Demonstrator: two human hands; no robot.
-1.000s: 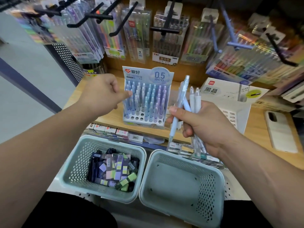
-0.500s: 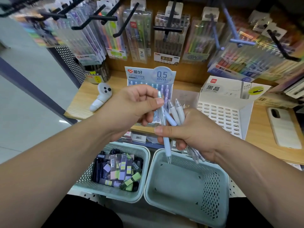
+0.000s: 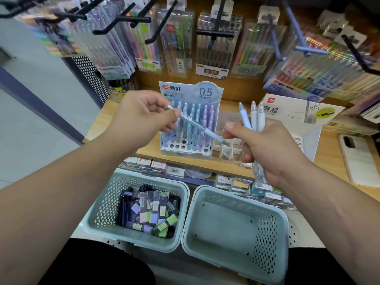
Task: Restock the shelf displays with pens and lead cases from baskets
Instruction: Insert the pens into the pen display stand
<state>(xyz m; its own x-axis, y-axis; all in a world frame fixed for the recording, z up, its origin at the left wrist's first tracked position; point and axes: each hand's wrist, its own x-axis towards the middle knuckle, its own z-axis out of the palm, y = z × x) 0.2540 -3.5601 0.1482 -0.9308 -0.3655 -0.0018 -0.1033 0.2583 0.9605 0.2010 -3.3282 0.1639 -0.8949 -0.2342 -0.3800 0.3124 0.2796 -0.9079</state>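
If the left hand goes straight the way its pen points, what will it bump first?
Probably the right hand, gripping three pens, just past the tip of the single pen; the display stands behind, depth unclear.

Saw a white phone (image 3: 358, 159) lying flat far right; noted a round tin (image 3: 120, 88) back left under hanging packs (image 3: 111, 56).

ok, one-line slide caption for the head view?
Left hand pinches one pen in front of the 0.5 mm display; right hand grips three more pens.
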